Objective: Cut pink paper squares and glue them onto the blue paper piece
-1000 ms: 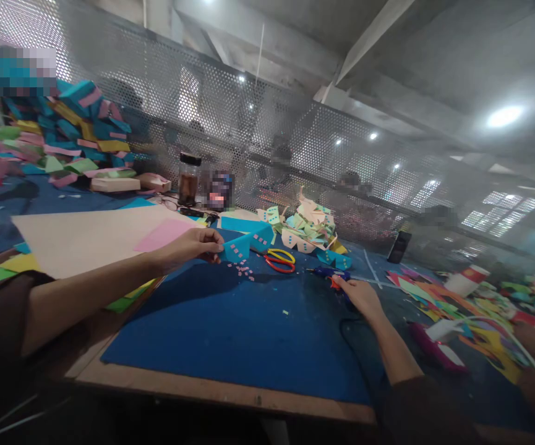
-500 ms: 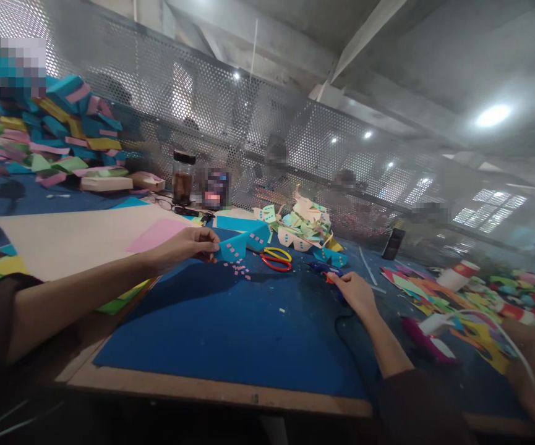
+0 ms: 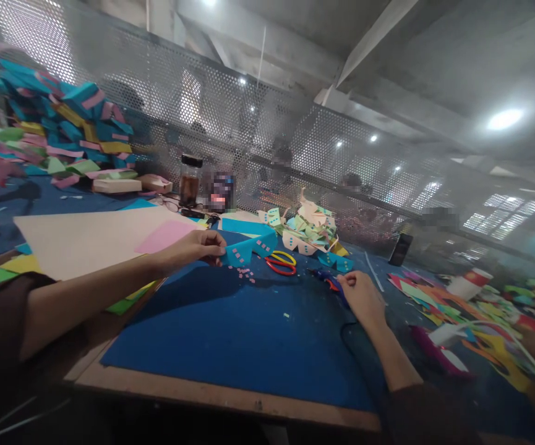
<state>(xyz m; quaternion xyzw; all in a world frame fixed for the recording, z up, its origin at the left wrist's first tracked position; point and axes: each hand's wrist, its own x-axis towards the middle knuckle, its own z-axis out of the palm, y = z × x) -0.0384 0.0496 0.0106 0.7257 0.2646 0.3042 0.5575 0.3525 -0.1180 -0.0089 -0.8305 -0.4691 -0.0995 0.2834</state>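
My left hand [image 3: 202,248] pinches one end of a blue paper strip [image 3: 239,252], which has small pink squares stuck on it in rows. The strip's far part curves back over the table. Loose pink squares [image 3: 245,273] lie just below it. Right of the strip are scissors [image 3: 282,262] with red and yellow handles. A dark blue glue gun [image 3: 329,281] with an orange trigger lies on the table, its cord trailing toward me. My right hand [image 3: 362,295] is right beside the gun's back end, fingertips bent together; what they hold, if anything, is hidden.
Large cream paper [image 3: 86,235] and a pink sheet [image 3: 165,236] lie at left. Behind are a jar [image 3: 190,182], a phone [image 3: 221,190] and a pile of dotted paper pieces [image 3: 311,225]. A magenta power strip [image 3: 438,352] and coloured scraps are at right, near another person's arm.
The view has turned slightly left. The glue gun sits a little lower against my right hand, whose fingers have come off the orange trigger. My left hand keeps the blue strip.
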